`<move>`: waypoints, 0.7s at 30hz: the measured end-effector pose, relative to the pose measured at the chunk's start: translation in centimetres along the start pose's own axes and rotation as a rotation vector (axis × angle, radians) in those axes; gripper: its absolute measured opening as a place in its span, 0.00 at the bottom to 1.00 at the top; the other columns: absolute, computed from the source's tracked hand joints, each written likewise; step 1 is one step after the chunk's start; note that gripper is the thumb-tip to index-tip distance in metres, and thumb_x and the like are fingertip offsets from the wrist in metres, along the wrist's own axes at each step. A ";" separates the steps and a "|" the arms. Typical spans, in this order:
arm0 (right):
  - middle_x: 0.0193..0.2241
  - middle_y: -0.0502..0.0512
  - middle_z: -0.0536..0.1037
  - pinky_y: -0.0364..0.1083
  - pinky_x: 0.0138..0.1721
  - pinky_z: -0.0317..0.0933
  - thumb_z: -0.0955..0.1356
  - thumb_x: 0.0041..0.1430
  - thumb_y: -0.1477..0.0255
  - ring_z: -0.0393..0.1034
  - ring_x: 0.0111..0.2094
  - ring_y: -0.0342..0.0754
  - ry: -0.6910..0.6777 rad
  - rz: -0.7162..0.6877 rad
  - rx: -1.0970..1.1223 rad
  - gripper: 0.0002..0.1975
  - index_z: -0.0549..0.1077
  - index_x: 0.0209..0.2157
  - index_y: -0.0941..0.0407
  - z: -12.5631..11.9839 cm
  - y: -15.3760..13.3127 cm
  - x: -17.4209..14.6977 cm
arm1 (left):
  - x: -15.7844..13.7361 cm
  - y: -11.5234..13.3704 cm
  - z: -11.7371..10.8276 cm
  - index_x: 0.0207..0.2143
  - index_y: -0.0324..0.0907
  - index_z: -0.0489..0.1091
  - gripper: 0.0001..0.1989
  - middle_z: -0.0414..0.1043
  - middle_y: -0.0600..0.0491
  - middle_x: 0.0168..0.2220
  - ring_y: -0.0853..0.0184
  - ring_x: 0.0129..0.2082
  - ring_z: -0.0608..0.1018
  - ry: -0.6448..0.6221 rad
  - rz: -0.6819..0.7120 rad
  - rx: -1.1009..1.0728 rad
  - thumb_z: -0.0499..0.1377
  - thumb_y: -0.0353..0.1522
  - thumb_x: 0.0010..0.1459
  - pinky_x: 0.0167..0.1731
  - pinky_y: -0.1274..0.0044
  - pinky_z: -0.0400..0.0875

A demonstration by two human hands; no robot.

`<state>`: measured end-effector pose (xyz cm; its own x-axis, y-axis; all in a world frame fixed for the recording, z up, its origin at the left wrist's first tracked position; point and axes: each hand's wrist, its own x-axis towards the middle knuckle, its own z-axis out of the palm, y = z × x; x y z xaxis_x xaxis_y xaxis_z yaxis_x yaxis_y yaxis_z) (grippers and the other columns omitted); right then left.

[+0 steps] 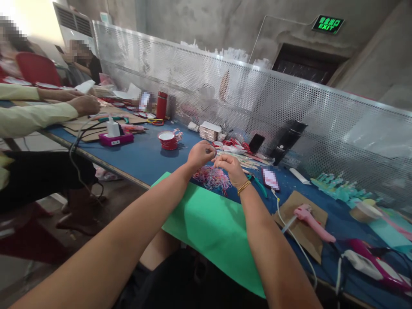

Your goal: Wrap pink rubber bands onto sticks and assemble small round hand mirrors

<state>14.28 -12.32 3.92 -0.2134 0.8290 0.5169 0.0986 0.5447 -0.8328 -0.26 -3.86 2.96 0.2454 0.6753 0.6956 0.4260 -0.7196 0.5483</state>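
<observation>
My left hand [200, 155] and my right hand [230, 166] are raised close together above the table, fingers pinched. Something small and thin seems to be between the fingertips, too small to make out. Just below them lies a tangled pile of pink, white and purple strings [212, 177]. A green sheet [209, 225] hangs over the table's front edge under my forearms. Close behind my hands are several red-handled tools and thin sticks [247, 162]. Teal-handled pliers [259, 187] rest right of my right hand.
A pink glue gun [313, 223] lies on cardboard [294, 204] at right, its cable trailing. Left stand a stack of red-rimmed discs [168, 140], a purple power strip [116, 139] and a red bottle [162, 105]. A co-worker's hands [85, 105] are farther left. A perforated metal screen [193, 81] borders the table.
</observation>
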 end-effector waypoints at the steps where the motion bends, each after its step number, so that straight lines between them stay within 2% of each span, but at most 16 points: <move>1: 0.22 0.50 0.74 0.46 0.40 0.62 0.67 0.48 0.70 0.70 0.34 0.47 -0.013 -0.004 0.040 0.07 0.73 0.20 0.56 0.2 -0.3 -0.1 | 0.1 -0.1 0.1 0.25 0.41 0.78 0.07 0.74 0.51 0.33 0.67 0.34 0.74 -0.013 0.013 -0.026 0.59 0.31 0.50 0.36 0.76 0.67; 3: 0.21 0.49 0.73 0.46 0.37 0.64 0.67 0.49 0.70 0.70 0.29 0.44 -0.009 0.013 0.143 0.06 0.76 0.26 0.55 0.2 -0.5 0.0 | 0.2 -0.3 0.4 0.25 0.40 0.78 0.06 0.72 0.51 0.32 0.67 0.34 0.73 -0.061 0.058 -0.100 0.61 0.32 0.50 0.36 0.76 0.67; 6: 0.28 0.48 0.76 0.45 0.33 0.66 0.68 0.50 0.69 0.65 0.23 0.39 0.090 0.060 0.267 0.14 0.78 0.40 0.52 -0.4 -0.2 0.2 | 0.3 -0.4 0.9 0.24 0.39 0.77 0.09 0.71 0.50 0.31 0.67 0.33 0.73 -0.121 0.076 -0.251 0.62 0.35 0.50 0.37 0.76 0.68; 10: 0.43 0.49 0.76 0.45 0.31 0.69 0.69 0.53 0.65 0.61 0.21 0.36 0.318 0.075 0.194 0.27 0.68 0.56 0.44 -2.1 0.8 0.5 | 0.4 -0.5 1.2 0.29 0.39 0.78 0.07 0.72 0.50 0.35 0.66 0.37 0.74 -0.132 0.015 -0.379 0.63 0.33 0.48 0.45 0.73 0.68; 13: 0.51 0.55 0.72 0.46 0.34 0.71 0.73 0.49 0.61 0.68 0.29 0.40 0.379 0.070 -0.024 0.40 0.59 0.63 0.45 -3.1 2.0 0.6 | 0.5 -0.6 1.1 0.32 0.40 0.77 0.10 0.74 0.51 0.37 0.66 0.39 0.73 -0.123 -0.058 -0.407 0.60 0.27 0.45 0.47 0.71 0.68; 16: 0.57 0.63 0.66 0.52 0.43 0.71 0.77 0.39 0.59 0.70 0.44 0.51 0.359 0.047 -0.246 0.49 0.59 0.63 0.52 -3.1 3.3 0.5 | 0.4 -0.4 1.2 0.33 0.38 0.73 0.11 0.74 0.52 0.37 0.67 0.36 0.73 -0.113 -0.164 -0.496 0.59 0.25 0.43 0.41 0.73 0.69; 18: 0.58 0.66 0.63 0.55 0.47 0.70 0.78 0.36 0.58 0.67 0.51 0.56 0.306 0.023 -0.360 0.50 0.60 0.61 0.55 -2.6 4.0 0.4 | 0.4 -0.2 1.3 0.34 0.38 0.70 0.13 0.73 0.54 0.35 0.69 0.33 0.72 -0.077 -0.219 -0.572 0.59 0.25 0.42 0.36 0.76 0.69; 21: 0.58 0.65 0.62 0.59 0.53 0.66 0.78 0.36 0.56 0.63 0.55 0.59 0.192 -0.051 -0.498 0.49 0.60 0.58 0.54 -1.7 4.2 0.3 | 0.3 0.1 1.3 0.40 0.40 0.66 0.18 0.71 0.56 0.33 0.71 0.30 0.71 -0.040 -0.297 -0.642 0.59 0.25 0.43 0.31 0.79 0.68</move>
<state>16.26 -9.57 0.96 -0.0529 0.7828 0.6200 0.5517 0.5404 -0.6353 0.98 -3.49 2.58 0.2352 0.8546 0.4630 -0.1151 -0.4485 0.8863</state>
